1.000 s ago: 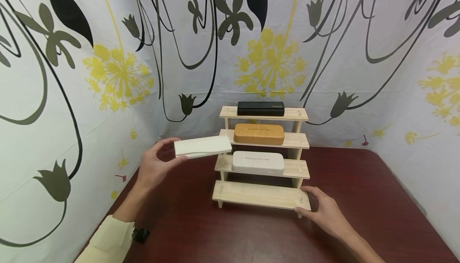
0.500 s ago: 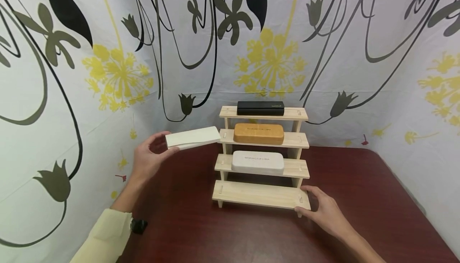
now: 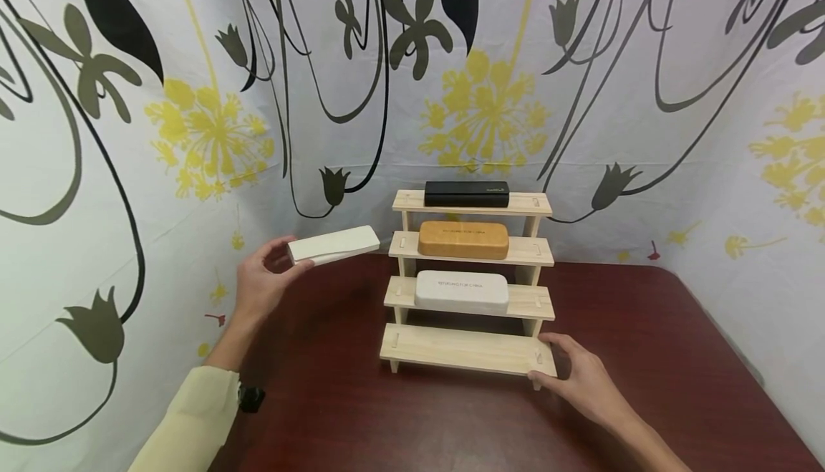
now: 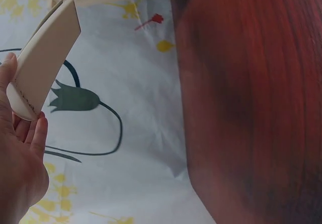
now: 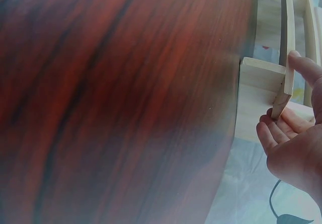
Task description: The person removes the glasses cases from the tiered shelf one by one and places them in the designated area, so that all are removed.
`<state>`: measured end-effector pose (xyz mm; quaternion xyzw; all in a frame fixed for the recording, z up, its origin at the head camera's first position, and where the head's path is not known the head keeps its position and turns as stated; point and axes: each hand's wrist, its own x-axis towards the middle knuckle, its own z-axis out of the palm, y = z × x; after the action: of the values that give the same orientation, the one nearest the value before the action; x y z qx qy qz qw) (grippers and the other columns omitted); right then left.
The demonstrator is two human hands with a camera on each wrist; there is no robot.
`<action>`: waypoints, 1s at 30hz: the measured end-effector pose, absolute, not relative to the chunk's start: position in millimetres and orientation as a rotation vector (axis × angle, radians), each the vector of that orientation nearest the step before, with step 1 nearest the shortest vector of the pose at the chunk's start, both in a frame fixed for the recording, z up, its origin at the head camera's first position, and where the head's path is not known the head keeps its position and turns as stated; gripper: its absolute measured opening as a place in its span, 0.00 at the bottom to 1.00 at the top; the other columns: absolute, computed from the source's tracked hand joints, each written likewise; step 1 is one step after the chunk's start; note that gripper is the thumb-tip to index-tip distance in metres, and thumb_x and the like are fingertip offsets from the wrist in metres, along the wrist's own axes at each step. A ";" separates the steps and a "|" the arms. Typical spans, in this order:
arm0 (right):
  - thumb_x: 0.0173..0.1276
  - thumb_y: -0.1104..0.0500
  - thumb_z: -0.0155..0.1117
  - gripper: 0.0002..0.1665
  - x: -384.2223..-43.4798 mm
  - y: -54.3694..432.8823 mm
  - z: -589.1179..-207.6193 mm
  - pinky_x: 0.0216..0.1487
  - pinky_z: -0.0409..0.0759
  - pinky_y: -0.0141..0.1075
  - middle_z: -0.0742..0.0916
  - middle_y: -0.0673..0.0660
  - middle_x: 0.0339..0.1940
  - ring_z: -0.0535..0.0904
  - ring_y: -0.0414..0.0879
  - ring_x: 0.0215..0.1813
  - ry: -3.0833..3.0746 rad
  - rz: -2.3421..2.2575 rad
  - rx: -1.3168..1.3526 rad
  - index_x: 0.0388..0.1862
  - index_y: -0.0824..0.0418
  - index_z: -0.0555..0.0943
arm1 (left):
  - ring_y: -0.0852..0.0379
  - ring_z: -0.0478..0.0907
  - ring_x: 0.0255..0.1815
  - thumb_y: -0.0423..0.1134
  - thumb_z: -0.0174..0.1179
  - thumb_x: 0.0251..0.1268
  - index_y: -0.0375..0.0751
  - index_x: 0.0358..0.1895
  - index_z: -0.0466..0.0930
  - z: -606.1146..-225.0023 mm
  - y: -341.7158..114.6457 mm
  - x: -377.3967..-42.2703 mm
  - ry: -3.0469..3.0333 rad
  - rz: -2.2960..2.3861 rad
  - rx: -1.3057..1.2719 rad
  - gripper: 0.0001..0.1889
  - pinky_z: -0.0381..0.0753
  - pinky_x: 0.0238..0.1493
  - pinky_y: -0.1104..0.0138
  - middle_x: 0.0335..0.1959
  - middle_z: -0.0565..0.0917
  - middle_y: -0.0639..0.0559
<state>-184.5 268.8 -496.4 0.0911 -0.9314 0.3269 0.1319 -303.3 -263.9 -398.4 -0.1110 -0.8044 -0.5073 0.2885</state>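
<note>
White case (image 3: 334,245) is slim, long and slightly tilted.

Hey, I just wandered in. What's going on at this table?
A person's left hand holds a white case in the air, to the left of a four-tier wooden stand. Their right hand grips the right end of its bottom shelf. Above that shelf, one per tier, sit a pale case, an orange-brown case and, on top, a black case.
</note>
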 end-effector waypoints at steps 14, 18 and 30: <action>0.54 0.47 0.89 0.43 -185.6 268.9 -495.9 0.54 0.82 0.58 0.88 0.62 0.59 0.84 0.60 0.60 -2.698 0.942 0.272 0.65 0.62 0.82 | 0.45 0.90 0.49 0.45 0.85 0.54 0.36 0.61 0.86 -435.1 -283.5 -327.1 -2.242 -1.168 -0.195 0.32 0.80 0.44 0.82 0.52 0.90 0.41; 0.54 0.48 0.90 0.42 -184.8 268.6 -496.5 0.53 0.82 0.57 0.88 0.60 0.58 0.85 0.58 0.59 -2.691 0.941 0.264 0.64 0.61 0.82 | 0.44 0.90 0.49 0.43 0.86 0.52 0.35 0.60 0.86 -441.7 -283.9 -330.7 -2.237 -1.173 -0.184 0.32 0.78 0.44 0.84 0.53 0.90 0.40; 0.54 0.48 0.89 0.42 -185.5 269.2 -496.8 0.54 0.82 0.57 0.88 0.60 0.59 0.84 0.58 0.60 -2.699 0.934 0.262 0.64 0.61 0.82 | 0.44 0.91 0.46 0.45 0.86 0.51 0.33 0.60 0.87 -461.2 -287.5 -339.3 -2.304 -1.073 -0.098 0.33 0.75 0.41 0.84 0.51 0.90 0.38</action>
<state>-185.5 269.2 -496.8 0.0904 -0.9323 0.3225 0.1366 -339.3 -287.5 -461.2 -0.0370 -0.8656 -0.4032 0.2947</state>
